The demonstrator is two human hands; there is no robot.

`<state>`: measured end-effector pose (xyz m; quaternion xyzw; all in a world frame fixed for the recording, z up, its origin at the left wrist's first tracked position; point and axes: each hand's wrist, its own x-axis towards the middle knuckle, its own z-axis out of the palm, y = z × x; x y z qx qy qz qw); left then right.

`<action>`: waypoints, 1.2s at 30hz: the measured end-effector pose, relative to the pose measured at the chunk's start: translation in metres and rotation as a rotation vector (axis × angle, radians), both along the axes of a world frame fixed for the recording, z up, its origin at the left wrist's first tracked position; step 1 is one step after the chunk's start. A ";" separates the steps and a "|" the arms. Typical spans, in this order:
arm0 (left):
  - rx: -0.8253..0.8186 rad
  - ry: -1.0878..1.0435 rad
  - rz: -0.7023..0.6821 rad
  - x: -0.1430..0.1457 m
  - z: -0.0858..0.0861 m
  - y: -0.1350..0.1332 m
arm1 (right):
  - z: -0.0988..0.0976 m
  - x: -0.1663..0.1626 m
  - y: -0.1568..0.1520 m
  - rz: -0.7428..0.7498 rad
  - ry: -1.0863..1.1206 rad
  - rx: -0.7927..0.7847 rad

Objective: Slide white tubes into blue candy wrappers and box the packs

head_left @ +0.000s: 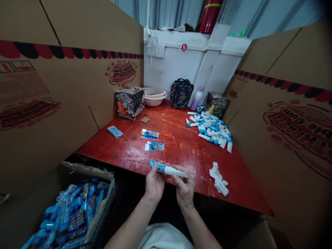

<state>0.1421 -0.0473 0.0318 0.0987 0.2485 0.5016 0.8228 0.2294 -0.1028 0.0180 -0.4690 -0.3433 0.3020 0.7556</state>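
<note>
Over the table's front edge I hold a white tube between my two hands, lying almost level. A blue printed plastic sleeve is around its left part. My left hand grips the sleeved end, thumb on top. The fingers of my right hand pinch the bare white end. Beyond them on the table lie two small stacks of flat printed sleeves, a nearer stack and a farther stack. Another bundle of sleeves lies farther left. White tubes with blue caps are piled at the right.
A carton of sleeved tubes stands below left. Crumpled white paper lies on the red table at right. Along the back are a display box, pink basins, a dark bag and a bottle. Cardboard walls flank both sides.
</note>
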 end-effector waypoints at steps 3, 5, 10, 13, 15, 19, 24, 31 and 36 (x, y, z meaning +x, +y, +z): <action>0.021 0.014 0.021 0.000 0.005 0.000 | -0.009 0.004 -0.002 0.040 -0.007 -0.066; 0.064 0.043 0.054 -0.002 0.007 0.003 | -0.014 0.010 -0.006 0.065 -0.074 -0.112; 0.163 0.078 0.018 -0.002 0.007 0.001 | -0.015 0.012 -0.014 0.099 -0.178 -0.235; 0.142 0.140 -0.041 0.006 0.001 -0.010 | -0.012 0.004 -0.009 0.119 -0.130 -0.275; 0.128 0.199 -0.076 0.010 -0.005 -0.016 | -0.011 0.001 -0.003 0.124 -0.082 -0.277; 0.147 0.197 -0.163 0.002 -0.005 -0.006 | -0.012 0.004 0.007 0.183 -0.044 -0.295; -0.026 -0.011 -0.073 -0.021 0.009 0.023 | -0.016 0.010 0.005 0.435 -0.074 -0.338; -0.104 -0.102 -0.151 -0.018 0.005 0.012 | -0.021 0.004 -0.001 0.443 -0.085 -0.318; -0.097 -0.066 -0.169 -0.014 0.005 0.005 | -0.019 0.000 0.005 0.415 -0.118 -0.375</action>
